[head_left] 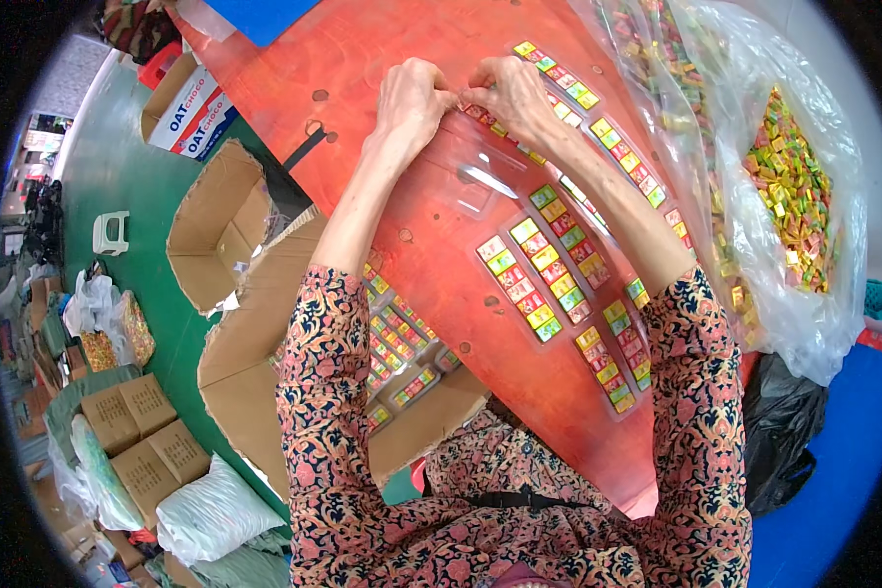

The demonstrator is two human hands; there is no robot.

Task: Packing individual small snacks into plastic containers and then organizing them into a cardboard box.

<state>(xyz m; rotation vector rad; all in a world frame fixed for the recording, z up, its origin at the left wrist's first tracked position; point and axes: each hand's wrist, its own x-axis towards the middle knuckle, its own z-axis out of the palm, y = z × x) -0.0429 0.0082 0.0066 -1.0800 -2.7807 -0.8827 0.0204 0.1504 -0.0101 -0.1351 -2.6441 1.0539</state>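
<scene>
My left hand [414,98] and my right hand [510,96] meet at the far side of a red wooden table [382,69]. Both pinch the top edge of a clear plastic bag [480,176] that lies flat on the table below them. Small coloured candies show inside it near my right hand. Several filled clear packs of square candies [537,274] in red, yellow and green lie in rows on the table, close to my right forearm.
A large clear sack of loose coloured candies [789,196] stands at the right. An open cardboard box [265,323] holding filled packs sits at my lower left. More cartons [142,431], white bags and a white stool [110,232] stand on the green floor.
</scene>
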